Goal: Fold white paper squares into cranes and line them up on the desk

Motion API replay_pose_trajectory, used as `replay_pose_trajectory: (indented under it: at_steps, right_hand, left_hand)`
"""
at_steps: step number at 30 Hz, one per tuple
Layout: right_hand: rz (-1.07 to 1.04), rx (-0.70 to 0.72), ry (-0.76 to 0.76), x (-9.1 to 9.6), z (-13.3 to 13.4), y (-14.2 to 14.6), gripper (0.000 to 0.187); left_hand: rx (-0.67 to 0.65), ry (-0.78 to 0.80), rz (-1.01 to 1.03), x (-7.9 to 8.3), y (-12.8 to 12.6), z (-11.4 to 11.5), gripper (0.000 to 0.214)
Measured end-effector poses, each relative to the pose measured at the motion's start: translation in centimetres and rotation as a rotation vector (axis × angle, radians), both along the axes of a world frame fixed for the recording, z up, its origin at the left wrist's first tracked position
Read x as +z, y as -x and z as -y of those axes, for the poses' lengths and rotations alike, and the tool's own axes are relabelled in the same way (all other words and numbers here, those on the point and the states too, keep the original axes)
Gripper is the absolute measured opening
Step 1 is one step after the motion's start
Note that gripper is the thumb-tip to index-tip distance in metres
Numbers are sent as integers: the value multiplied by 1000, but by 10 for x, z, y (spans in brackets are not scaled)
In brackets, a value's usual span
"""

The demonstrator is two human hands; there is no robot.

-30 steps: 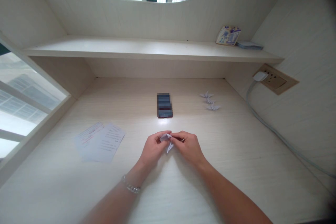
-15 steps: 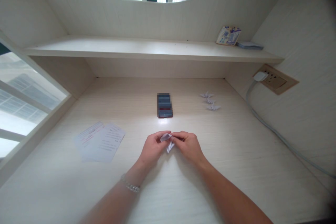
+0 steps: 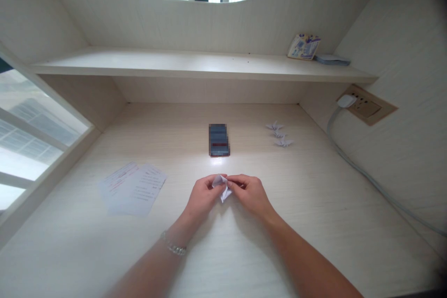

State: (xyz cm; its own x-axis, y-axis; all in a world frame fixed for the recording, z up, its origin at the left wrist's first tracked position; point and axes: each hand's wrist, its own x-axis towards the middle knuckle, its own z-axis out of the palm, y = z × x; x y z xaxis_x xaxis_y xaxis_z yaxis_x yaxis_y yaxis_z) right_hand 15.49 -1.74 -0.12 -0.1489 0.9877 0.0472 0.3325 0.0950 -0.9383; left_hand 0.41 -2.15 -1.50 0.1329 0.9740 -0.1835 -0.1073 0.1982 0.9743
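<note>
A small piece of folded white paper (image 3: pixel 223 193) is pinched between my two hands, just above the desk. My left hand (image 3: pixel 204 193) closes on its left side, thumb in front and fingers behind. On the right side, my right hand (image 3: pixel 250 193) grips it between thumb and forefinger. One pointed corner of the paper hangs down between the thumbs, and an upper flap stands out near the left fingertips. Part of the paper is hidden by my fingers. A dark, pixelated phone-like rectangle (image 3: pixel 219 140) lies just beyond my hands.
Several folded paper cranes (image 3: pixel 283 142) sit in a group at the back right. Two sheets of written paper (image 3: pixel 143 191) overlap on the left. A grey cable (image 3: pixel 363 172) runs from the wall socket (image 3: pixel 370 106) along the right side. A shelf (image 3: pixel 195 63) spans the back.
The upper flap of the folded paper has shifted slightly and looks more upright and opened. Both hands stay in nearly the same place, still holding it.
</note>
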Motion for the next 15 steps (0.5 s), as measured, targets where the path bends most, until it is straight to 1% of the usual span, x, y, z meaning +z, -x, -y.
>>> replay_pose_trajectory:
  at_steps: [5, 8, 15]
  right_hand:
    - [-103, 3, 86, -3, -3, -1, 22]
    - [-142, -3, 106, -3, -3, -1, 22]
    - [-79, 8, 80, -1, -1, -1, 19]
  left_hand:
    - [-2, 24, 42, 2, 1, 0, 28]
    - [2, 22, 37, 3, 0, 1, 28]
    - [-4, 14, -25, 3, 0, 1, 32]
